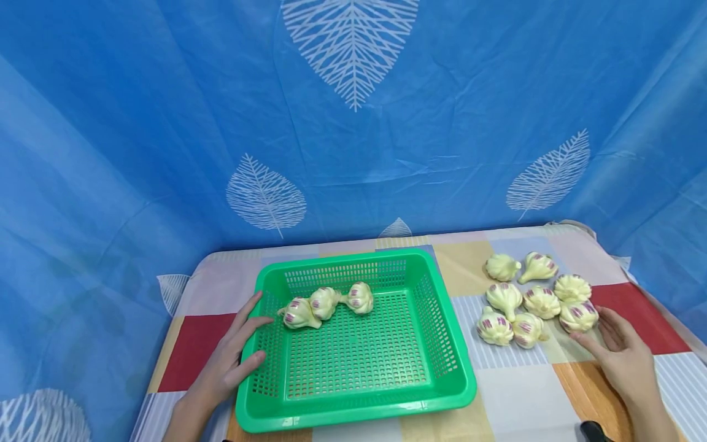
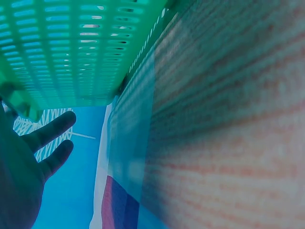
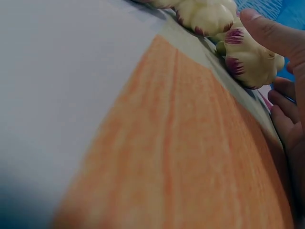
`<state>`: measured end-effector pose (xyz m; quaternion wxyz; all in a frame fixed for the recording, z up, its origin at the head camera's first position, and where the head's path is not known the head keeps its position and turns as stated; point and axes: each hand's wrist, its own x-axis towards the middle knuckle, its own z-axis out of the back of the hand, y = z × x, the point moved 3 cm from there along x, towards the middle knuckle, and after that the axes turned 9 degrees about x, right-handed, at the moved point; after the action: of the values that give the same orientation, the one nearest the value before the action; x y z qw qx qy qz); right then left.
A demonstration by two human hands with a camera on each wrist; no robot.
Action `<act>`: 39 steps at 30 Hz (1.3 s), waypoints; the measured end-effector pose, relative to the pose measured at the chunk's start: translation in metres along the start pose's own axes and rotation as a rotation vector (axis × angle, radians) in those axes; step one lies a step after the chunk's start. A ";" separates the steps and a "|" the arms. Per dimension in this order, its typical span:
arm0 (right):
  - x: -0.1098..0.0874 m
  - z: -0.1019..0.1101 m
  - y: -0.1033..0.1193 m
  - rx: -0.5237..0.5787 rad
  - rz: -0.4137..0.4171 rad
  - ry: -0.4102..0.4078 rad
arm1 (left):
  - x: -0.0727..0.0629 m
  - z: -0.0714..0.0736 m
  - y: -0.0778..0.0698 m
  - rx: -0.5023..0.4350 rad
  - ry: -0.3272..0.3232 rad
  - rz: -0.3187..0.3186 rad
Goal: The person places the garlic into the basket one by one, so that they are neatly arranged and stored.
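A green plastic basket point(image 1: 353, 407) with slotted walls holds three garlic bulbs point(image 1: 360, 298) near its back left. My left hand point(image 1: 229, 356) rests on the basket's left rim, fingers spread and fairly straight; the left wrist view shows two fingers point(image 2: 52, 131) extended beside the outer wall. On the right lies a group of several white and purple garlic bulbs point(image 1: 504, 298). My right hand point(image 1: 624, 350) is at the nearest right bulb point(image 1: 579, 315), thumb on its near side and fingers at its right edge. That bulb point(image 3: 250, 59) still lies on the cloth; firm contact cannot be seen.
A patchwork-patterned cloth point(image 1: 513, 393) covers the table. Blue curtains point(image 1: 353, 166) with white leaf prints hang behind and at both sides. A small black object point(image 1: 592, 430) shows at the bottom edge, beside my right forearm.
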<state>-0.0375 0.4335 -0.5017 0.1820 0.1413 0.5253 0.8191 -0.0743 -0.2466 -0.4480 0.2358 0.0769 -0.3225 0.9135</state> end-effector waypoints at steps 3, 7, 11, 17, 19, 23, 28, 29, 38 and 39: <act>0.008 0.001 -0.002 0.028 -0.029 0.025 | 0.000 0.000 0.000 -0.012 -0.001 0.002; 0.016 0.003 -0.002 -0.004 -0.046 0.057 | 0.000 -0.001 0.000 -0.019 -0.001 0.010; 0.022 0.000 0.001 -0.027 -0.040 0.108 | 0.000 -0.001 0.000 -0.015 -0.002 0.013; 0.024 -0.008 0.009 -0.055 0.023 0.102 | 0.000 -0.001 0.001 -0.020 -0.015 0.002; 0.024 -0.008 0.010 -0.056 0.011 0.079 | -0.001 -0.001 0.001 -0.021 -0.016 0.001; 0.021 -0.005 0.010 -0.027 -0.048 0.033 | -0.001 -0.002 0.002 -0.019 -0.011 0.004; 0.016 -0.003 0.009 0.046 -0.081 0.003 | -0.001 -0.003 0.002 -0.022 -0.007 0.003; 0.016 -0.003 0.008 0.069 -0.084 -0.004 | -0.001 -0.003 0.002 -0.024 -0.007 0.001; 0.005 0.007 0.007 0.123 -0.128 -0.096 | -0.001 -0.003 0.001 -0.026 -0.006 -0.003; 0.004 0.009 0.007 0.130 -0.130 -0.113 | -0.001 -0.003 0.001 -0.027 -0.004 -0.003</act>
<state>-0.0383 0.4396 -0.4918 0.2545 0.1647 0.5744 0.7604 -0.0738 -0.2462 -0.4511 0.2374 0.0758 -0.3353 0.9085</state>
